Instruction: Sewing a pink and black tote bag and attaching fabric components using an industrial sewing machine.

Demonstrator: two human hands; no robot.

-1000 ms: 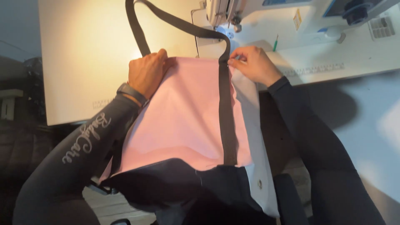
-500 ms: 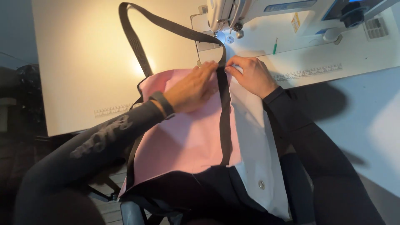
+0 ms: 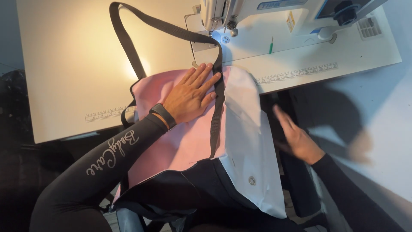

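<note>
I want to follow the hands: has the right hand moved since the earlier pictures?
Yes. The right hand has left the black strap near the sewing machine and pulled back toward the person, off the table edge, blurred.

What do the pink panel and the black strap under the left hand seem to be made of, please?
The pink panel looks like thin woven cloth with a matte finish: it lies flat and limp. The black strap looks like flat woven webbing, matte, holding an even width around its loop. The left hand presses both flat.

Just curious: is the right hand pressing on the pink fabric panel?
No, the right hand hangs off the table edge; only the left hand lies flat on the pink fabric panel.
</note>
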